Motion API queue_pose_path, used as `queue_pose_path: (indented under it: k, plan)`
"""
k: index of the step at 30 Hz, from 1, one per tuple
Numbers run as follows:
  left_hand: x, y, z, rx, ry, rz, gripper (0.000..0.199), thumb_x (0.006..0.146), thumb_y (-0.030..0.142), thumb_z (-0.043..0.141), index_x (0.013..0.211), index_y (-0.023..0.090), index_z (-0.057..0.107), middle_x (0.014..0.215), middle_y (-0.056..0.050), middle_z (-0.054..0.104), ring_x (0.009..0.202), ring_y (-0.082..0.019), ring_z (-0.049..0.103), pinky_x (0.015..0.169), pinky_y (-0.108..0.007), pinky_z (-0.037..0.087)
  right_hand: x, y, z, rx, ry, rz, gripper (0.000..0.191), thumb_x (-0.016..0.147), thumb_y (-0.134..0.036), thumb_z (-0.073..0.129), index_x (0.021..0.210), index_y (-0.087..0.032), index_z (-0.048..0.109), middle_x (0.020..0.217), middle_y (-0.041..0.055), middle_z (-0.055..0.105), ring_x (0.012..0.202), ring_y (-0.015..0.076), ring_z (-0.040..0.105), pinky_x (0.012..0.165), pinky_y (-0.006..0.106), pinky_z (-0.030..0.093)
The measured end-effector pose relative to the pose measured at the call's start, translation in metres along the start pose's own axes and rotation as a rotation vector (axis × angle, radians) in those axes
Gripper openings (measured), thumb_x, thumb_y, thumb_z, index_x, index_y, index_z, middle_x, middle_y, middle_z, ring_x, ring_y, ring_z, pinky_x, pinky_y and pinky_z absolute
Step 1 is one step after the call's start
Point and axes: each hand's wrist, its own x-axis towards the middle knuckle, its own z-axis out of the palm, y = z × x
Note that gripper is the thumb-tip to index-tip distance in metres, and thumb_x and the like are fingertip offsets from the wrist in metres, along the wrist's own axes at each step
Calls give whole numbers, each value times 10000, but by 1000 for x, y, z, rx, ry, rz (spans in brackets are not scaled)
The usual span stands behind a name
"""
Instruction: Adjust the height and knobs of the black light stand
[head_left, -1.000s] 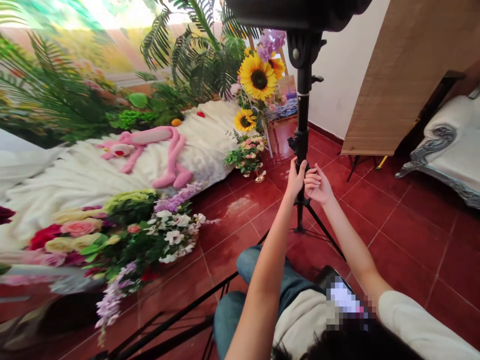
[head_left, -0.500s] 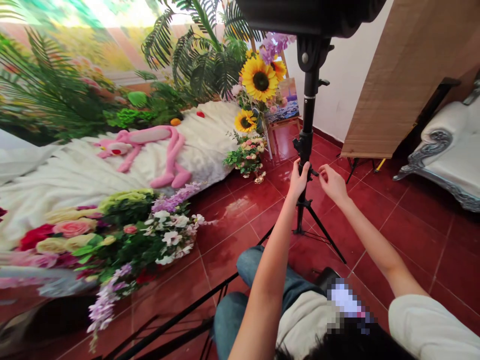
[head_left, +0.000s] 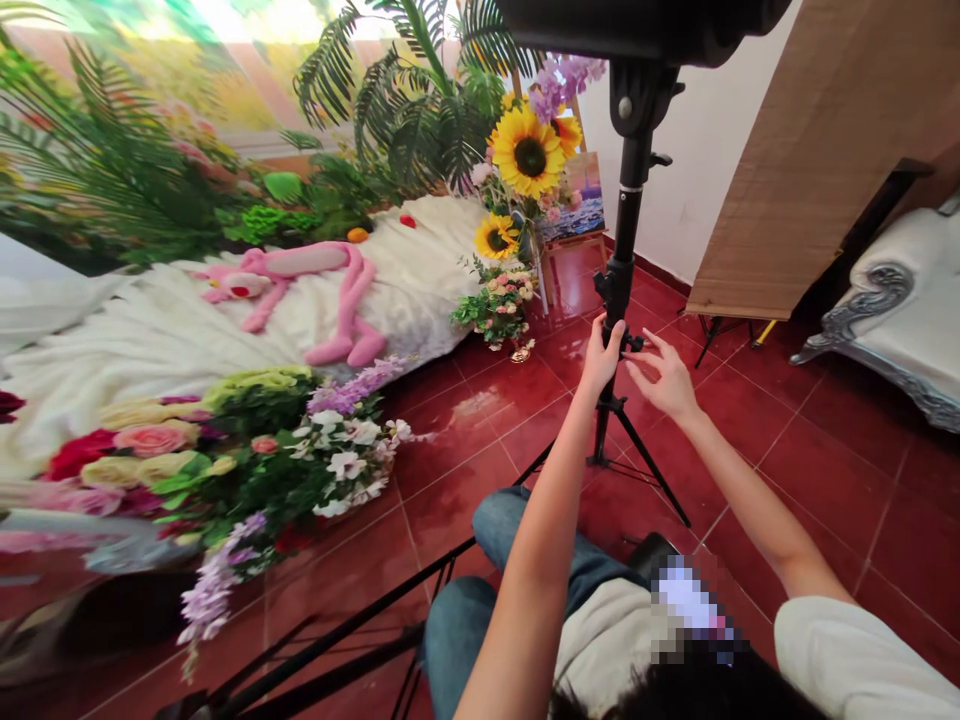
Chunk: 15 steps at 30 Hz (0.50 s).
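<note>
A black light stand (head_left: 632, 215) rises in front of me, its tripod legs spread on the floor and a large black fixture (head_left: 652, 25) on top, cut off by the frame. My left hand (head_left: 602, 355) is wrapped round the stand's pole, low down, just below a collar with a clamp. Beside it a small black tightening knob (head_left: 635, 343) sticks out to the right. My right hand (head_left: 666, 378) is right by this knob, thumb and fingers spread apart with nothing in them. Whether a fingertip touches the knob I cannot tell.
A pink plush toy (head_left: 300, 262) lies on white fur fabric (head_left: 427, 270) at left, with artificial flowers (head_left: 345, 440) before it and sunflowers (head_left: 529, 155) behind. Black stand legs (head_left: 345, 620) cross the lower left. At right are a brown hanging backdrop (head_left: 780, 170) and a white sofa (head_left: 915, 290).
My right hand's fingers have opened out from a bunched pose near the knob. My left hand keeps hold of the pole. The view has shifted slightly.
</note>
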Motion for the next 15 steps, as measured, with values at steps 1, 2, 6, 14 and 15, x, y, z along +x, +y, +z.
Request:
queue_pose_path:
  k: [1,2,6,14,15]
  plan:
    - [-1,1,0,-2,0,-6,480,959,525,468,1295,183,498,1091,-80,668,1015,-158,648,940,-330,527,3,0,-2,-1,36,-2,210,876,-426,623,869,-243,727,1343,95,605,1172,274,589,1091,521,439]
    - [-1,1,0,-4,-1,-13,479,959,523,469,1295,182,499,1069,-74,670,995,-153,650,919,-318,535,8,-1,-4,12,83,4,222,868,-433,634,803,-230,695,1270,104,645,1148,270,601,1082,513,445]
    - [-2,0,1,-24,1,-16,458,955,503,489,1284,184,511,992,-54,675,895,-131,660,833,-270,553,46,-5,-7,172,184,73,282,771,-435,740,923,-225,627,1145,102,682,1057,230,641,952,412,529]
    - [7,-16,4,-79,15,9,502,956,456,513,1358,160,465,1091,-111,692,965,-163,681,818,-266,569,129,0,37,404,-409,236,232,641,-359,812,743,-180,706,756,16,726,744,156,667,785,304,542]
    - [7,-17,4,-76,19,20,492,958,438,515,1365,168,459,1157,-118,677,1013,-166,674,831,-260,567,132,-2,40,415,-427,232,215,665,-364,799,721,-175,714,746,24,729,729,151,667,772,290,538]
